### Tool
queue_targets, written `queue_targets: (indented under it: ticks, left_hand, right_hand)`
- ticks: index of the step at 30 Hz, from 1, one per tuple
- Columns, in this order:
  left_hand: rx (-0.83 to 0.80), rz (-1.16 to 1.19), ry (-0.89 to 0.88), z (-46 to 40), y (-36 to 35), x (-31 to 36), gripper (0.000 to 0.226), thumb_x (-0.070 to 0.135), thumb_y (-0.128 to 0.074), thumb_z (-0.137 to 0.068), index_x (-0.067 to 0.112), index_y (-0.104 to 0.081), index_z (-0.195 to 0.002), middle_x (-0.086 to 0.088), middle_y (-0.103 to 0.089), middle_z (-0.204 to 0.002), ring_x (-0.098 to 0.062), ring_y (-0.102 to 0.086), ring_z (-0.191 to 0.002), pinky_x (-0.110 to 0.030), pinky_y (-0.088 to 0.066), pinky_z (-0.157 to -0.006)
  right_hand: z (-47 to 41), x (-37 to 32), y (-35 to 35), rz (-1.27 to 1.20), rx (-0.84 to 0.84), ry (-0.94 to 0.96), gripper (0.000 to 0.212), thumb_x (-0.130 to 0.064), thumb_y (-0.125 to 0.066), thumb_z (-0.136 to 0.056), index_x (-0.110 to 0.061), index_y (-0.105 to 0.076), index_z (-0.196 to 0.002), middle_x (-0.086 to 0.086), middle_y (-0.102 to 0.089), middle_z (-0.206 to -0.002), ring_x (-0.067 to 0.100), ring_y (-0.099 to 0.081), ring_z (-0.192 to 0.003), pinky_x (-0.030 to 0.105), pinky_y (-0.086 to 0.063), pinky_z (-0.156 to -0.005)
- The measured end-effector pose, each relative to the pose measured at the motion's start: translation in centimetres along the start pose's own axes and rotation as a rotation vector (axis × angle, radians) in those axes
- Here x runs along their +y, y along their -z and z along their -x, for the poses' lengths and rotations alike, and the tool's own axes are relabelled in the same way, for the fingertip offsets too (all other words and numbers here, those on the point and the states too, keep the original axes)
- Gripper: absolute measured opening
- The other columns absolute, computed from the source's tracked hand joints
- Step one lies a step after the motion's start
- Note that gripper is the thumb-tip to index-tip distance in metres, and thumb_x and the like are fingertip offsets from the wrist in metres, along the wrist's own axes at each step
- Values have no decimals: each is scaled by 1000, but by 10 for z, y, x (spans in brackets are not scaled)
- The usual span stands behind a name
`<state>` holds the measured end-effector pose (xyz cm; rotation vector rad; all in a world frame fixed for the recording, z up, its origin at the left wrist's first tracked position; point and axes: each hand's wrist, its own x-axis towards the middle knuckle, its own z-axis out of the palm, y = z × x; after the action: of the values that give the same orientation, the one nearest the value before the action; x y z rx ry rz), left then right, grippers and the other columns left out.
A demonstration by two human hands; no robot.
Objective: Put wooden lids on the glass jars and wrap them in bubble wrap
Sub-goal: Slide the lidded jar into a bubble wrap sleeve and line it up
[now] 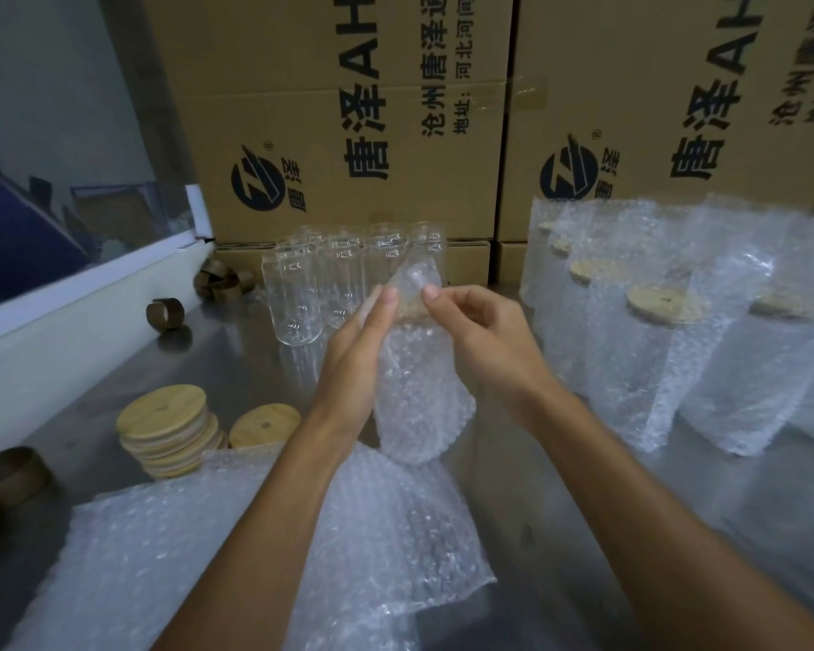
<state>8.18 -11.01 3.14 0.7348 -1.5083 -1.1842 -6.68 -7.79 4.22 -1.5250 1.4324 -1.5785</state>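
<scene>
A jar wrapped in bubble wrap (419, 397) stands upright at the centre of the metal table (255, 350). My left hand (363, 340) lies flat against its left side with straight fingers. My right hand (471, 326) pinches the loose top flap of the wrap above the jar's wooden lid. Several bare glass jars (330, 279) stand behind. A stack of wooden lids (170, 429) and one single lid (264, 425) lie at the left. Flat bubble wrap sheets (255, 547) lie in front.
Several wrapped, lidded jars (654, 331) stand at the right. Cardboard boxes (348, 110) form a wall at the back. Brown tape rolls (165, 314) lie at the left, one (5, 476) near the front edge. A white ledge (90, 284) borders the table's left side.
</scene>
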Motion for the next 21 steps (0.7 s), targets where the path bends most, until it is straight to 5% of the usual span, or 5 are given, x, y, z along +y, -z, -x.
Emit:
queue_targets:
  ticks: [3,9,12,16,21]
  left_hand:
    - [-96,53,22,4,-6,10,92,80,-39,-82,21,-40,-152,5,-40,-157,-9,-32,-147,-45,-23,-123]
    - [-156,106,41,7,-5,10,80,75,-28,-89,25,-39,-150,25,-49,-145,9,-41,-134,-26,-33,-117]
    - [-150,79,58,6,-2,10,85,75,-37,-85,25,-32,-155,12,-41,-155,-4,-37,-142,-32,-26,-117]
    - [-32,-36,8,1,-4,3,39,31,-57,-99,26,-54,-138,18,-61,-128,3,-55,-124,-28,-46,-106]
    - [-39,-132,36,2,-6,-16,59,30,-85,-77,47,-48,-120,32,-64,-104,18,-58,-100,-6,-48,-77]
  right_hand:
    - [2,-1,0,32,-172,-39,80,-78,-56,-84,-26,-53,-145,-14,-59,-141,-6,-54,-125,27,-46,-105]
    - [5,2,-8,-18,-196,-74,103,-55,-87,-69,-30,-33,-153,-19,-55,-142,-5,-52,-128,28,-43,-109]
    - [2,4,-8,-123,-14,-94,71,-34,-88,-77,-22,-52,-137,-15,-70,-115,-9,-67,-98,12,-52,-82]
    - [-1,7,-1,-266,82,-116,26,-24,-79,-87,-18,-72,-112,-3,-78,-104,12,-73,-99,41,-56,-97]
    - [2,3,-2,-212,5,-30,10,-18,-72,-92,-10,-75,-99,6,-77,-99,20,-73,-98,40,-56,-97]
